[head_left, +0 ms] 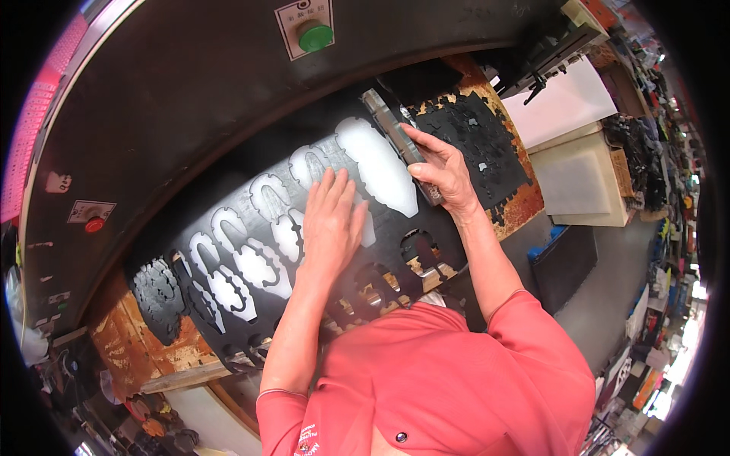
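My right hand [445,171] grips a dark metal cutting die [395,133], seen mostly edge-on. It is tilted at the right of a black sheet [449,235], close to a large white cut-out shape [376,163]. Fingers stretched out and together, my left hand [332,220] is over the middle of the sheet and holds nothing. Shoe-sole-like openings run in a row across the sheet, with a white surface showing through them. My left hand and forearm hide some of these openings. Whether its palm touches the sheet I cannot tell.
Grey-black cut pieces [157,292] are stacked at the left on a worn wooden board [122,342]. More black pieces [475,144] lie at the right. A dark machine beam [205,83] spans above, bearing a green button [314,36] and a red button [94,224].
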